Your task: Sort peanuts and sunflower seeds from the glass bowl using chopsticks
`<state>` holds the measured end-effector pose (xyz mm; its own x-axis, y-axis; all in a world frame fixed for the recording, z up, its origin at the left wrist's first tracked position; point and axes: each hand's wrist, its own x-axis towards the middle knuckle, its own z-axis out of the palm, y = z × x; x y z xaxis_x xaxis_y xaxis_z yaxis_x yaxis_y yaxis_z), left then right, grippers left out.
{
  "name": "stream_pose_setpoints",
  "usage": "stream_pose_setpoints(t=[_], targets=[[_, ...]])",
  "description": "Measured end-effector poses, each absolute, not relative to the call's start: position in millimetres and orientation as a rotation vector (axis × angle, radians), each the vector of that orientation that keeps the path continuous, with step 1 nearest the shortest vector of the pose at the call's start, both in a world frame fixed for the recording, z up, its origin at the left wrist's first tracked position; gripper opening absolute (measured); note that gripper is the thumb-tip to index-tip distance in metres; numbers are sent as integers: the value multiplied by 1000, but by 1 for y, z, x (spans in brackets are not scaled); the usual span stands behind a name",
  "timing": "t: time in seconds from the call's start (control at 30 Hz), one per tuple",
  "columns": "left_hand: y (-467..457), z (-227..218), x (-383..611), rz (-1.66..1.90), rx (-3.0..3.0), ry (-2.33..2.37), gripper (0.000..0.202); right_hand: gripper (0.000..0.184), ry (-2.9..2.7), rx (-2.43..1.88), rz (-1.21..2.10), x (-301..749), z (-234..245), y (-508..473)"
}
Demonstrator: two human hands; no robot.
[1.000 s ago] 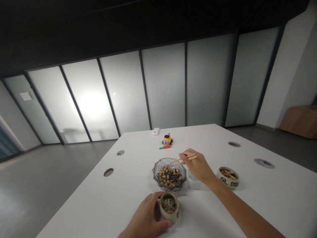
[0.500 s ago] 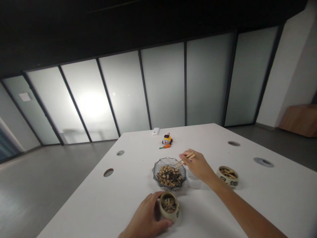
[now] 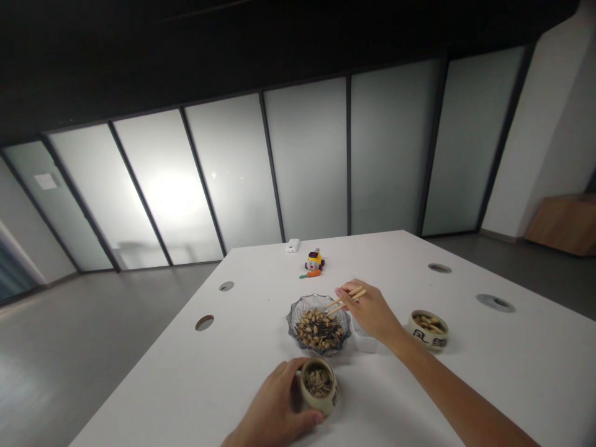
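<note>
My right hand [image 3: 366, 305] is closed around a pair of wooden chopsticks [image 3: 350, 298]. Their tips reach down into a scalloped glass bowl [image 3: 294, 335], among a mix of pale nuts and dark seeds [image 3: 321, 330]; whether the tips grip a piece is too small to tell. At the near side, my left hand [image 3: 278, 403] wraps round a small cream ceramic bowl [image 3: 326, 405], which holds striped seeds [image 3: 317, 380] and leans slightly. Partly hidden under my right wrist, a clear plastic container [image 3: 365, 341] stands beside the glass bowl.
Right of my forearm stands another cream bowl [image 3: 435, 341] with dark markings, holding peanuts [image 3: 429, 324]. Farther back on the white table [image 3: 261, 282] are a toy carrot [image 3: 313, 273], a yellow toy vehicle [image 3: 315, 259] and a white device [image 3: 293, 246]. Several round holes pierce the tabletop.
Very little differs. My right hand and the chopsticks have shifted slightly, with the tips still in the glass bowl. My left hand keeps its hold on the small bowl.
</note>
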<state>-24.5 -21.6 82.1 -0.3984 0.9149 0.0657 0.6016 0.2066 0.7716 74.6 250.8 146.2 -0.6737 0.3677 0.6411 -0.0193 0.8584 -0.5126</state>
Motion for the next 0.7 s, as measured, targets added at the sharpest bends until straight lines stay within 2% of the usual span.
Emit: stream_pose_setpoints(t=[0.27, 0.7], targets=[[-22, 83, -25, 1016, 1430, 2094, 74, 36, -2234, -257, 610, 73, 142, 248], [-22, 79, -26, 1035, 1416, 2086, 75, 38, -2183, -271, 641, 77, 151, 253]])
